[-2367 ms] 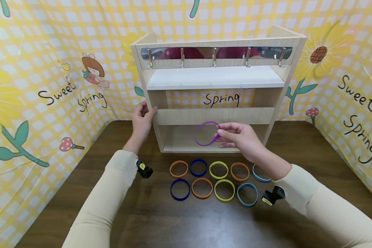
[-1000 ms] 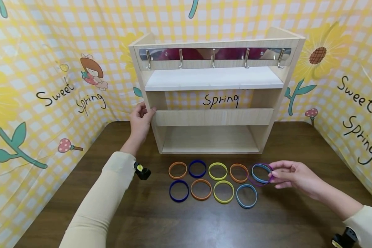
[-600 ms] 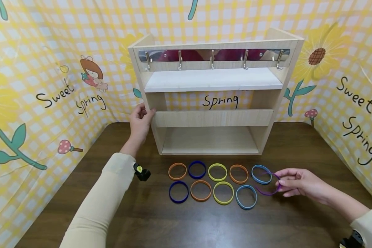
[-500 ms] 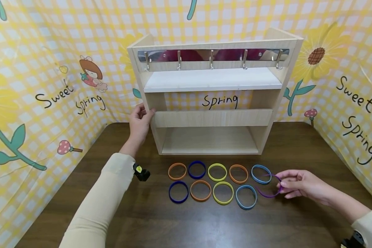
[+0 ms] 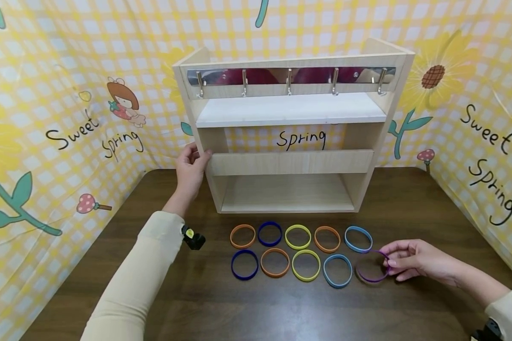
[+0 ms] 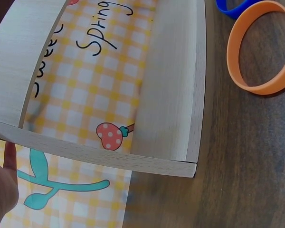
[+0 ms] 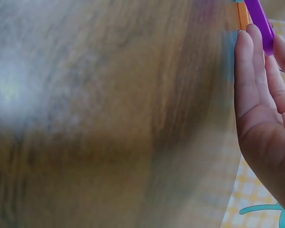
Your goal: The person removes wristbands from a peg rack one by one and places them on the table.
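Note:
My right hand (image 5: 422,260) pinches a purple silicone wristband (image 5: 373,281) by its right side, between thumb and fingers. The band is low over the table, right of the front light blue wristband (image 5: 337,286). In the right wrist view, the purple wristband (image 7: 260,23) shows edge-on at the fingertips. My left hand (image 5: 189,174) grips the left side panel of a pale wooden shelf (image 5: 292,163), its thumb on the front edge and its other fingers partly hidden behind. Only part of the left hand (image 6: 2,183) appears in the left wrist view.
Two rows of wristbands lie before the shelf: dark blue (image 5: 245,278), orange (image 5: 275,275), yellow (image 5: 306,280) and light blue ones. A metal rail with several hooks (image 5: 289,85) spans the shelf's top front. Checked cloth (image 5: 123,38) surrounds the dark wooden table (image 5: 256,317).
My right hand has carried the purple wristband from before the shelf to the right, then down and toward me past the light blue bands. My left hand has kept its hold on the shelf.

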{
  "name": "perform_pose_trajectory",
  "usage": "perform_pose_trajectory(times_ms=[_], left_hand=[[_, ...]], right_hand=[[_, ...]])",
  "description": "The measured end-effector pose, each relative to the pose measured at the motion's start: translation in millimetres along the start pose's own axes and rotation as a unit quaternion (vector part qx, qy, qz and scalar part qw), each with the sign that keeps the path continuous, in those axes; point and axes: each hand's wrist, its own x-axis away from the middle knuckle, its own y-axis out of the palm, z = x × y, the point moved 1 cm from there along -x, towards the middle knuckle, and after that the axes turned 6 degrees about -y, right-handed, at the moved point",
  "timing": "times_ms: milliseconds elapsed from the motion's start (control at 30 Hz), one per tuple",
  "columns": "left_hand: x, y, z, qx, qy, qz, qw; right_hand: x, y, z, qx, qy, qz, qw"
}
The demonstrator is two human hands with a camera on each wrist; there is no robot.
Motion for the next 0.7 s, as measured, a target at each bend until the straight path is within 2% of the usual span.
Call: perform_pose_trajectory(times_ms=[267,700], left_hand=[[0.2,-0.3,0.1,0.002,0.005,-0.003,1.0],[-1.6,-0.7,-1.4,0.017,0.01,-0.001,0.9998]], right_hand=[[-0.1,1.0,2.9,0.047,0.019,0.011,0.9987],[-4.7,3.2,0.1,0.127,0.028,0.016,0.9913]])
